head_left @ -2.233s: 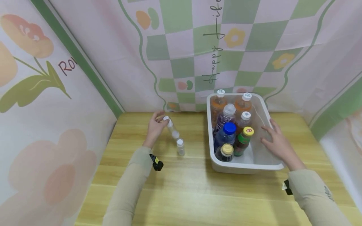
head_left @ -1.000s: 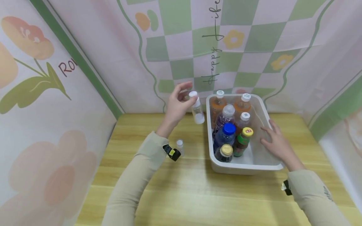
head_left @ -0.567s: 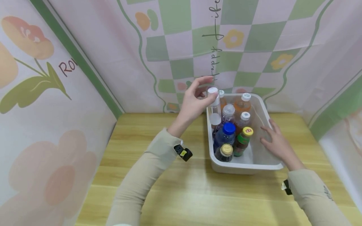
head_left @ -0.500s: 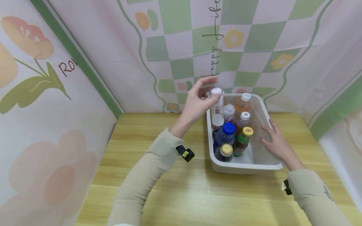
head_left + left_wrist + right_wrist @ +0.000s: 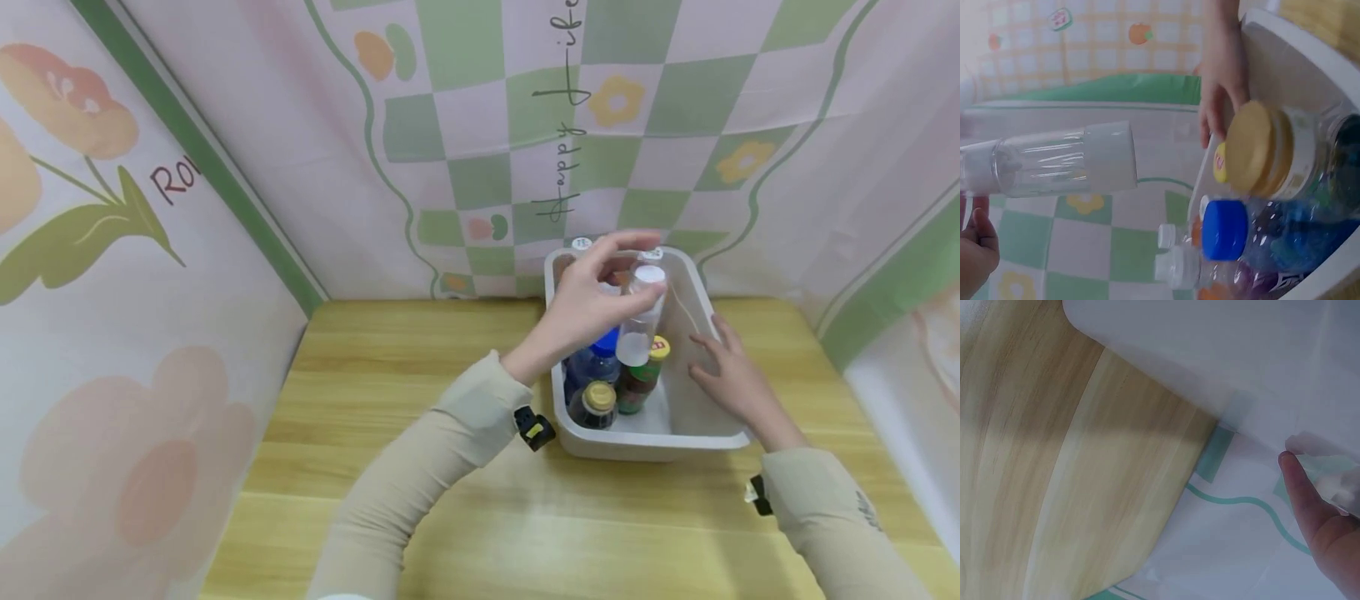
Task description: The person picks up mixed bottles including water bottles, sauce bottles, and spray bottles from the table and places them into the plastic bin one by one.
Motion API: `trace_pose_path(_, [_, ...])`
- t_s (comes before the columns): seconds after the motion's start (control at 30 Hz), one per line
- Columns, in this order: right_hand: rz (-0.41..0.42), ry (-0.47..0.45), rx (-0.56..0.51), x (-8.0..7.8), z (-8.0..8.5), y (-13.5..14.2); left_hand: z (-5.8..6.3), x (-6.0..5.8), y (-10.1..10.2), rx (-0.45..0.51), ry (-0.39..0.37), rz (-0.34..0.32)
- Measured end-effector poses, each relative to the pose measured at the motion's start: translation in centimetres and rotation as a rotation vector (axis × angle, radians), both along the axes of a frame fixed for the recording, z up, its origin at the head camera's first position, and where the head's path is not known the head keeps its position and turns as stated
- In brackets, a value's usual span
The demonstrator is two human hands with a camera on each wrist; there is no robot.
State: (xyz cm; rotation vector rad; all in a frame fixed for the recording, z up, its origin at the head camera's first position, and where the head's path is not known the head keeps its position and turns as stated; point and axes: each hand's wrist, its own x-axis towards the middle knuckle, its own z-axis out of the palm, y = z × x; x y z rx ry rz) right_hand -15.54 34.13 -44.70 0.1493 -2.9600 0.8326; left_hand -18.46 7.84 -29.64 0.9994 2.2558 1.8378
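Observation:
My left hand (image 5: 592, 300) pinches a small clear bottle (image 5: 635, 343) near its white top and holds it upright above the white bin (image 5: 652, 443). In the left wrist view this bottle (image 5: 1044, 165) shows a clear body and a whitish base, apart from the drinks. My right hand (image 5: 738, 383) rests at the bin's right rim, fingers loosely spread over the inside, holding nothing. Below the small bottle stand a green-labelled bottle with a yellow cap (image 5: 637, 392), a blue-capped bottle (image 5: 588, 371) and a dark bottle with a gold cap (image 5: 598, 400).
The bin stands on a wooden table (image 5: 480, 533) near the printed curtain (image 5: 480, 125) at the back. More drink bottles, one with a white cap (image 5: 581, 243), fill its left and rear, partly hidden by my left hand. Bare bin floor (image 5: 658, 417) shows at the right.
My left hand has picked up the small clear bottle from the table and carried it rightward over the bin. A second small bottle is now hidden by my left sleeve. My right hand stays put.

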Motion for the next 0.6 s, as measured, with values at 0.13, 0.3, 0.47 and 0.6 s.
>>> trace_pose_path(0.13, [0.002,0.005,0.001,0.0,0.0,0.0,-0.8,0.7,1.1,-0.051,0.027,-0.015])
trace_pose_path(0.3, [0.011,0.007,0.002,0.0,0.1,0.1,-1.7,1.5,2.5,-0.08,0.068,-0.057])
trace_pose_path(0.47, [0.013,-0.019,-0.029,-0.2,0.1,0.2,-2.6,2.2,3.7,-0.13,0.079,-0.094])
trace_pose_path(0.6, [0.011,-0.024,-0.063,-0.3,0.2,0.3,-3.3,2.5,4.6,-0.187,0.059,-0.117])
